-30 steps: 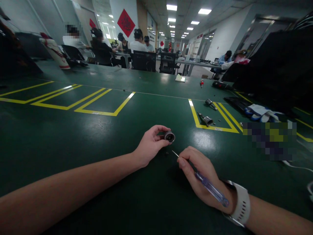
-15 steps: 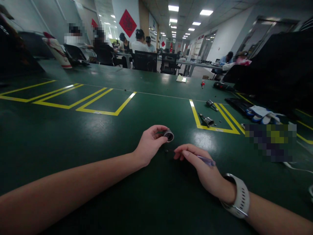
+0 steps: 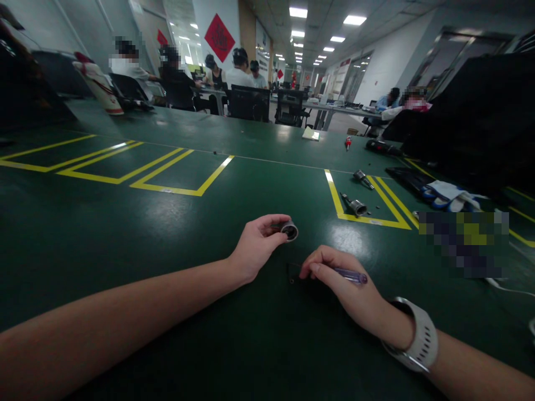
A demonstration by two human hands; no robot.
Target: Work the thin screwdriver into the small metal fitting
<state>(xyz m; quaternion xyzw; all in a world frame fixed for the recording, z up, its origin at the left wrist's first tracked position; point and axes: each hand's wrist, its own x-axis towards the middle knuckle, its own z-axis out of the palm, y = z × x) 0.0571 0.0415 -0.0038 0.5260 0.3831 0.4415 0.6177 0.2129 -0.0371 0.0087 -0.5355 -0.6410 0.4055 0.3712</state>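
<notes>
My left hand point(image 3: 263, 245) is closed around a hollow metal cylinder point(image 3: 290, 230), its round opening turned towards the right. A screwdriver with a translucent purple handle point(image 3: 352, 276) sits in my right hand point(image 3: 334, 273), pinched between thumb and fingers. Its thin dark shaft points left, just above the tabletop and below the cylinder. Close to the shaft's end lies a tiny ring-like part point(image 3: 291, 281); I cannot tell whether the tip touches it. The cylinder's far side is hidden by my left fingers.
On the green table point(image 3: 188, 340), a taped yellow frame at right holds two metal parts with shafts point(image 3: 356, 205) and small dark bits. Gloves point(image 3: 451, 196) lie farther right. A red-handled tool point(image 3: 348, 143) and a paper pad point(image 3: 310, 134) are farther back. People sit beyond.
The tiny ring-like part has shifted towards me and slightly right. My right hand with the screwdriver has moved slightly right. My left hand and the cylinder stay nearly still.
</notes>
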